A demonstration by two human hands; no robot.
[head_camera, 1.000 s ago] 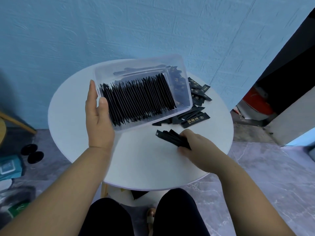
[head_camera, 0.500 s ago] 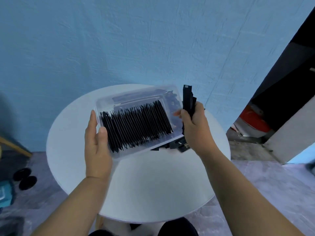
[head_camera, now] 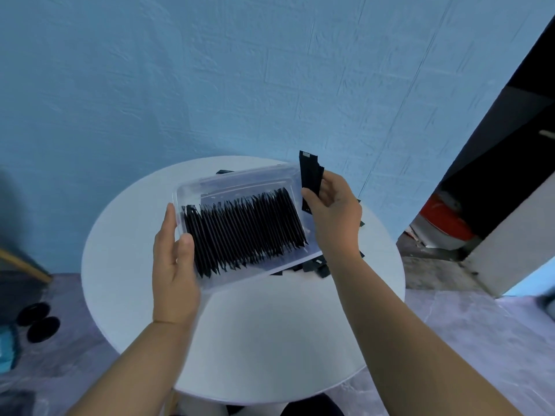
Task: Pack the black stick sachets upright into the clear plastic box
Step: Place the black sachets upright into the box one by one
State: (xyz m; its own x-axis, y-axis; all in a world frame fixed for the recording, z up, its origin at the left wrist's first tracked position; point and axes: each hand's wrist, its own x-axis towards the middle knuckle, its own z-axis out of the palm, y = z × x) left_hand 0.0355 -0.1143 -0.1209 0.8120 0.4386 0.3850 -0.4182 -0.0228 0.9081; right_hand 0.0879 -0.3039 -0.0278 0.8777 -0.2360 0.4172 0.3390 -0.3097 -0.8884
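As right fingers (head_camera: 310,198) pinch them, sachets (head_camera: 310,172) jut above — beside the box (head_camera: 240,179).

From where I stand nothing can be read; the held black stick sachets (head_camera: 310,172) carry one pale mark, too blurred.

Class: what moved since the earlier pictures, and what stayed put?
The right hand lifted its bundle of sachets off the table and holds it upright by the clear box, at its right end. The left hand still grips the left end; the packed row is unchanged.
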